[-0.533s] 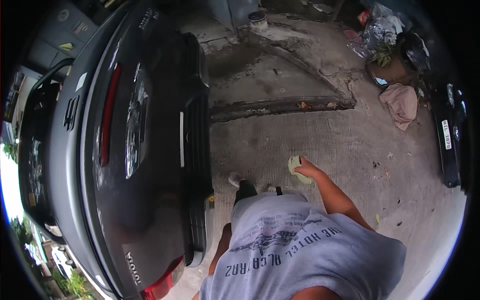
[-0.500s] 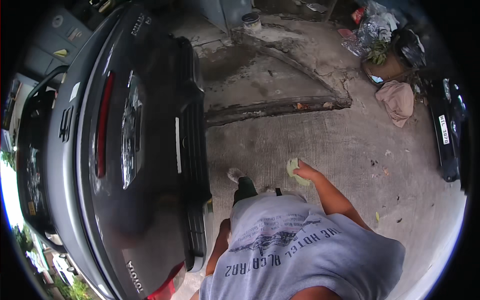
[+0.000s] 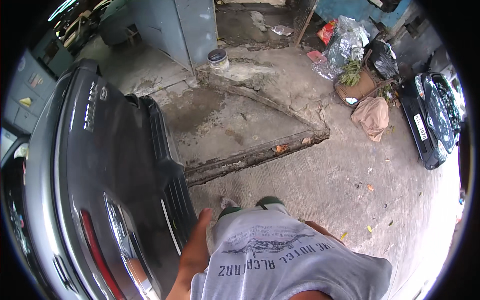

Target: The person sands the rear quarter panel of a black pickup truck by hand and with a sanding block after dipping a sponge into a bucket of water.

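Note:
A dark grey car (image 3: 100, 175) fills the left side, its rear bumper (image 3: 175, 200) just in front of me. My left hand (image 3: 203, 218) hangs down beside the bumper, close to it; its fingers point away and I cannot see whether they hold anything. Only a strip of my right forearm (image 3: 320, 231) shows past my grey printed shirt (image 3: 280, 260); the right hand itself is hidden behind my body. My dark shoes (image 3: 270, 202) stand on the concrete.
A cracked raised concrete slab (image 3: 250, 159) lies ahead. On it stands a white bucket (image 3: 218, 58) by a grey metal cabinet (image 3: 192, 27). Bags and rubbish (image 3: 345, 47), a beige cloth (image 3: 372, 117) and a loose black car bumper (image 3: 432, 120) lie at the right.
My right hand, which held a yellow-green cloth out in front, has drawn back out of sight. My left arm now reaches down beside the bumper. The view has tilted forward.

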Demonstrator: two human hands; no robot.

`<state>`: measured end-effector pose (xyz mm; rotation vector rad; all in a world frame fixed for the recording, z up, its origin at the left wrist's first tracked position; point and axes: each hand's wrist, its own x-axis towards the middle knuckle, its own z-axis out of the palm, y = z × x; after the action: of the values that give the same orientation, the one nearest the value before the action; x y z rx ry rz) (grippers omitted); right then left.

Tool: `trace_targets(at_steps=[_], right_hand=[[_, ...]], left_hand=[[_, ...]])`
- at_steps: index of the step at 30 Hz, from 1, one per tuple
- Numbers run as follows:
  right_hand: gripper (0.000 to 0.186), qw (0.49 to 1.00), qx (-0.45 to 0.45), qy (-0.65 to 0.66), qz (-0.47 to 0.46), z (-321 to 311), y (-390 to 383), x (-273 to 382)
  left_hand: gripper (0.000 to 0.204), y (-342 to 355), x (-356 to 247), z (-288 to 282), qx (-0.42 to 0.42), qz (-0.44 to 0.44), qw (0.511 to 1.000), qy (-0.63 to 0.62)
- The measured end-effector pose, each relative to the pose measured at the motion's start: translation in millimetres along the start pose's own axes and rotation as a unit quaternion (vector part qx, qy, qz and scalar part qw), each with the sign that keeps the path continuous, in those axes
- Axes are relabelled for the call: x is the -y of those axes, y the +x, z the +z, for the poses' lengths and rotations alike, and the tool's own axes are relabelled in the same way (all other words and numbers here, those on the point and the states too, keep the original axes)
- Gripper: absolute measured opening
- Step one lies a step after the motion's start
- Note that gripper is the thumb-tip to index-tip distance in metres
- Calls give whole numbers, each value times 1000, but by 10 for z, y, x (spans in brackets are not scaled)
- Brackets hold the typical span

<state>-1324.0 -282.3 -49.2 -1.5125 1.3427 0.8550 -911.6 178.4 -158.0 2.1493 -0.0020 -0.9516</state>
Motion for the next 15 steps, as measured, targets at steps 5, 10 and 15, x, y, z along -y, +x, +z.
trace_targets(at_steps=[5, 10, 15], right_hand=[[40, 999, -40, 25, 19, -3, 53, 633], [49, 983, -42, -172, -55, -303, 665, 1405], [63, 983, -158, -23, -87, -892, 1578, 3254]], left_hand=[[44, 919, -1062, -172, 135, 34, 980, 143], [36, 1944, -1631, -329, 119, 105, 986, 40], [32, 2965, -1924, -768, 102, 83, 987, -92]])
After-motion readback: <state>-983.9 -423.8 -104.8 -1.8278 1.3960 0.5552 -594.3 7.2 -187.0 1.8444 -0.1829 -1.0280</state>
